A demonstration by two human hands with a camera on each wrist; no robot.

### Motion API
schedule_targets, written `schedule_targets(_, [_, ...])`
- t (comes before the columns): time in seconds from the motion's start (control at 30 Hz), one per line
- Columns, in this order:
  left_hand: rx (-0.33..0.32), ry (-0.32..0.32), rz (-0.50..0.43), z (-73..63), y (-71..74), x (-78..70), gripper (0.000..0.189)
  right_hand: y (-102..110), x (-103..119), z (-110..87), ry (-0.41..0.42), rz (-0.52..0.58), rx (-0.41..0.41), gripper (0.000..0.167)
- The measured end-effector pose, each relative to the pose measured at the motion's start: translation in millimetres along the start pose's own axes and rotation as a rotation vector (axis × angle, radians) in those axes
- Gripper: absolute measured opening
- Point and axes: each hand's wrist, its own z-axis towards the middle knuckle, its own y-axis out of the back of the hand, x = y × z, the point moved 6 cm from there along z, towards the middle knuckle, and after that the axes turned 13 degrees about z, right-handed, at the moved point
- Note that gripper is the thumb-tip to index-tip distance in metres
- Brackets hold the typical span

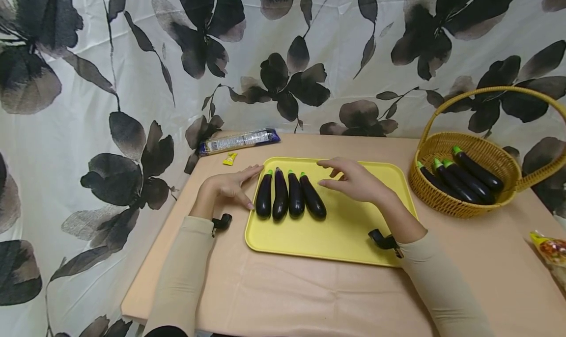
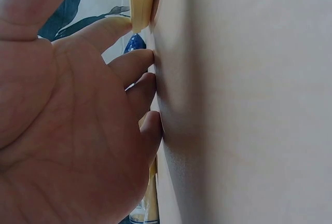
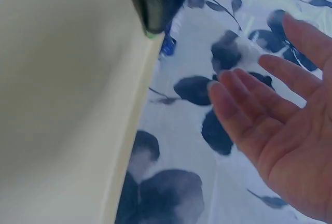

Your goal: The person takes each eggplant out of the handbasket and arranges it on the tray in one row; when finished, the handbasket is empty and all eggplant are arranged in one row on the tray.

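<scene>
Several dark eggplants (image 1: pixel 280 194) lie side by side in the left half of a yellow tray (image 1: pixel 353 243), stems toward the wall. My left hand (image 1: pixel 227 184) is at the tray's left rim, its thumb and fingertips right at the edge. In the left wrist view the palm of that hand (image 2: pixel 78 125) faces the camera, with fingertips at the tray's edge (image 2: pixel 142 1) and the tabletop. Over the tray, to the right of the eggplants, hovers my right hand (image 1: pixel 353 180), fingers loosely bent and holding nothing. Its empty palm (image 3: pixel 295 146) shows in the right wrist view.
A wicker basket (image 1: pixel 455 209) with a tall handle stands right of the tray, holding several more eggplants (image 1: pixel 464 177). Behind the tray on the left lie a blue packet (image 1: pixel 239 141) and a small yellow wrapper (image 1: pixel 230 158). Another packet (image 1: pixel 550 253) sits at the far right.
</scene>
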Motion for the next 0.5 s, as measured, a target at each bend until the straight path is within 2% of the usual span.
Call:
schedule_targets(0.1, [-0.004, 0.001, -0.003, -0.2, 0.4, -0.5, 0.141, 14.2, 6.4, -6.7, 0.035, 0.002, -0.065, 0.054])
schedule_targets(0.27, [0.002, 0.001, 0.004, 1.4, -0.2, 0.4, 0.140, 34.5, 13.4, -20.8, 0.048, 0.000, -0.134, 0.052])
schedule_targets(0.5, [0.004, -0.004, -0.001, 0.1, 0.2, -1.9, 0.141, 63.3, 17.9, -37.0, 0.123, -0.024, -0.224, 0.052])
